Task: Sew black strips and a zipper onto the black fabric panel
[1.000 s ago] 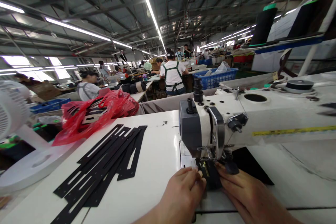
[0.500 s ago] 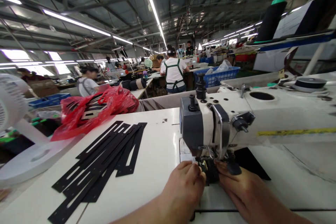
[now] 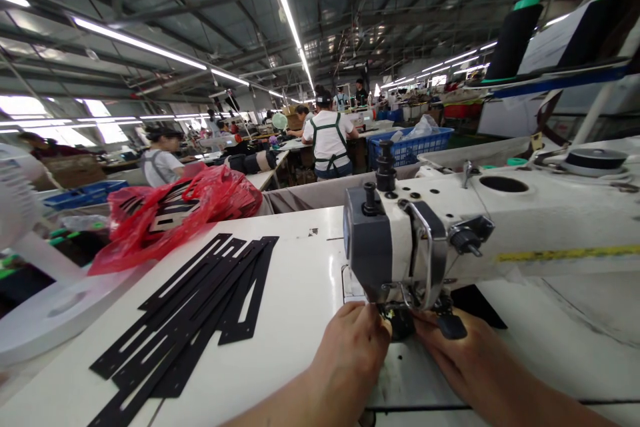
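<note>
A white and grey sewing machine stands on the white table. Under its needle area lies a small black piece, partly hidden by my fingers and the presser parts. My left hand pinches the piece's left edge, its fingers curled together. On the other side my right hand holds the right edge, fingertips partly behind the machine's black lever. A flat black piece sticks out behind my right hand. Slotted black strips are fanned out on the table at left.
A red plastic bag with black pieces sits at the table's far left edge, beside a white fan. Thread cones stand upper right. Beyond the table are a blue basket and a person in a white shirt.
The black piece between my hands has moved further under the machine, and less of it shows. My hands stay on either side. The view has shifted slightly.
</note>
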{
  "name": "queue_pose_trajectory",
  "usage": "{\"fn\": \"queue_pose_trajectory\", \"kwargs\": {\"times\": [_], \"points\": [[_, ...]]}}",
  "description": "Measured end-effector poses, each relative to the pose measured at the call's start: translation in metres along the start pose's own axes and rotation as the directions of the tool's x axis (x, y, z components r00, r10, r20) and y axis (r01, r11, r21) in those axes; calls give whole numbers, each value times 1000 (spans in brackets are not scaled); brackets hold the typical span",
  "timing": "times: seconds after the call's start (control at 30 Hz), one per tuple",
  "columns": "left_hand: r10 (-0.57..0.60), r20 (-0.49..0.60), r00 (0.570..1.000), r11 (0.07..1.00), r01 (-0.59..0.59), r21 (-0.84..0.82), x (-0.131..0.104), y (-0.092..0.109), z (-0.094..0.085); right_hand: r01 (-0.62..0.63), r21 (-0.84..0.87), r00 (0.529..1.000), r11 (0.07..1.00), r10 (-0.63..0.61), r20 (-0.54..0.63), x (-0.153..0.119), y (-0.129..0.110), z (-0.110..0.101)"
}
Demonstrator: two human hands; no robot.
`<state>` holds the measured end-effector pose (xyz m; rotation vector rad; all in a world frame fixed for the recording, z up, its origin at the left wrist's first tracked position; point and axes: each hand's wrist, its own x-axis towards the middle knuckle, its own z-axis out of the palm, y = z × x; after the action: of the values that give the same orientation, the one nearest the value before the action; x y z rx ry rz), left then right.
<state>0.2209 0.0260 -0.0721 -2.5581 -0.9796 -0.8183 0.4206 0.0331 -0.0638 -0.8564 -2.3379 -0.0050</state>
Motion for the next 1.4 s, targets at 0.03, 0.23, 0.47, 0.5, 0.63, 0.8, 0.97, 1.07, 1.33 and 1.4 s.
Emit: {"fn": "queue_pose_trajectory", "kwargs": {"times": [0.03,0.23,0.47,0.5,0.63,0.8,0.97,1.07,1.33,1.4], "points": [[-6,9,1000,1000,6,7,0,0,0,3,-7,1000,1000,-3,3,0,1,0],[-3,30,1000,1000,3,-17,-2,-2,2,33,-33,999,999,-33,25,1,3,-1],[-16,105,994,1000,18,-14,0,-3,-1,46,-78,998,996,-49,-39,2,4,0],[-15,119,993,999,19,-32,0,-3,-3,44,-69,998,997,-47,-42,2,4,0],[-17,113,993,996,26,-79,-1,-2,-8,29,-39,999,999,-30,-29,1,3,0],[-15,14,1000,998,16,-58,-1,-4,2,50,-38,999,998,-50,-20,2,5,0],[-11,-72,997,999,8,-34,0,-6,10,91,-69,995,993,-93,-29,3,7,3],[-16,-86,996,999,14,-32,0,-6,12,115,-70,993,991,-114,14,0,10,4],[-37,21,999,999,37,-35,-4,-11,11,160,-532,971,832,-229,-65,-24,49,-23],[-62,50,997,994,66,-82,-5,-11,3,155,-620,971,769,-233,-47,-35,45,-29]]}}
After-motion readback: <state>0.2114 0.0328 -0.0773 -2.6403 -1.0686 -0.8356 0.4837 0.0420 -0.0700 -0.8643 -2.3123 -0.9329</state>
